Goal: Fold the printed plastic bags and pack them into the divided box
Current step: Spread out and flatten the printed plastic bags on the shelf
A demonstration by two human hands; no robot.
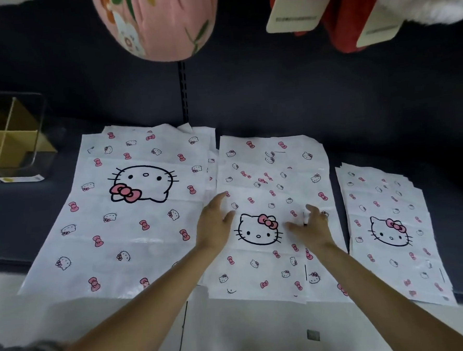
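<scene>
Far left, the divided box (pixel 8 134) stands in a clear case, and no bag shows in its cardboard cells. Three stacks of printed bags lie flat on the dark shelf (pixel 275 105). Left hand (pixel 214 225) and right hand (pixel 310 226), fingers spread, rest on the middle stack (pixel 265 178).
</scene>
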